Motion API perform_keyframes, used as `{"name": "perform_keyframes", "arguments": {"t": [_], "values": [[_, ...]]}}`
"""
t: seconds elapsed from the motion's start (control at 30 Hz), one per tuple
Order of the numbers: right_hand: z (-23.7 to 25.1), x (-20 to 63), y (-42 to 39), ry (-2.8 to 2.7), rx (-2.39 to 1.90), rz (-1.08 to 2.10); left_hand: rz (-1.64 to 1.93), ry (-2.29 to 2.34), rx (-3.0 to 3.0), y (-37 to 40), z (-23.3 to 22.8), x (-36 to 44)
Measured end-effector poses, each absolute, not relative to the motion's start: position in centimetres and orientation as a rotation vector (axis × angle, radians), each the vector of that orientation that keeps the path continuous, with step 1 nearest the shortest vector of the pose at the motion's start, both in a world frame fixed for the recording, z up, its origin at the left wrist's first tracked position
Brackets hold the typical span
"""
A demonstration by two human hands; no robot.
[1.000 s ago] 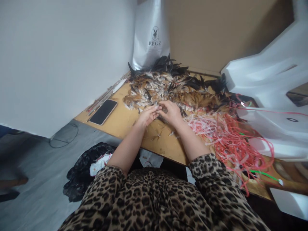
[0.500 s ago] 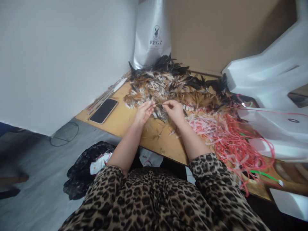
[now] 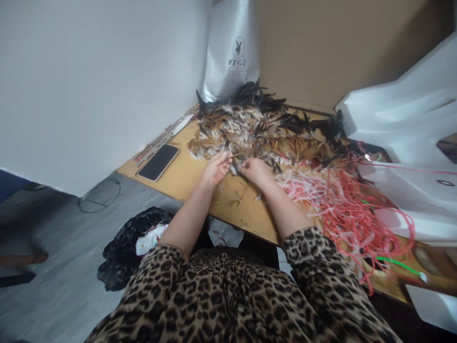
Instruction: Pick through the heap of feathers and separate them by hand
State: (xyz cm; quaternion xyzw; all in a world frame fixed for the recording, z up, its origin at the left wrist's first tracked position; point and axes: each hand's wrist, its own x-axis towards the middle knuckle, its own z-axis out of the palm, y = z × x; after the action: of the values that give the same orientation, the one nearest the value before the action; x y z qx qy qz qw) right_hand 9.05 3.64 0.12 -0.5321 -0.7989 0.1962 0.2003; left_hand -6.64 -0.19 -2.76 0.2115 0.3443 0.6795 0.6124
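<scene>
A big heap of brown, white and black feathers (image 3: 264, 128) covers the far part of a wooden table (image 3: 185, 178). My left hand (image 3: 216, 169) and my right hand (image 3: 254, 170) meet at the heap's near edge. Both pinch a small bunch of feathers (image 3: 235, 159) between their fingertips, the left from the left end, the right from the right. A few loose feathers (image 3: 237, 197) lie on the wood just below my hands.
A black phone (image 3: 159, 162) lies at the table's left, thin sticks (image 3: 162, 139) behind it. Red and pink plastic strips (image 3: 342, 205) tangle on the right. A white PPGZ bag (image 3: 232, 52) stands at the back, white foam (image 3: 403, 128) at right, a black bag (image 3: 132, 243) on the floor.
My hands lifted off the heap with a small bunch of feathers, drew slightly apart, then came close together again at the heap's edge. The view shifted a little.
</scene>
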Motion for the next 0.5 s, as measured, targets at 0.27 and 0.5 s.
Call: {"name": "perform_keyframes", "arguments": {"t": [0.27,0.5], "values": [[0.0,9.6,5.0,-1.64,-1.186,1.206,1.522,0.78,0.504,-0.2,-2.7,-6.4],[-0.1,10.0,5.3,-1.416,-1.163,1.38,1.476,0.828,0.564,-0.2,-2.8,-6.0]]}}
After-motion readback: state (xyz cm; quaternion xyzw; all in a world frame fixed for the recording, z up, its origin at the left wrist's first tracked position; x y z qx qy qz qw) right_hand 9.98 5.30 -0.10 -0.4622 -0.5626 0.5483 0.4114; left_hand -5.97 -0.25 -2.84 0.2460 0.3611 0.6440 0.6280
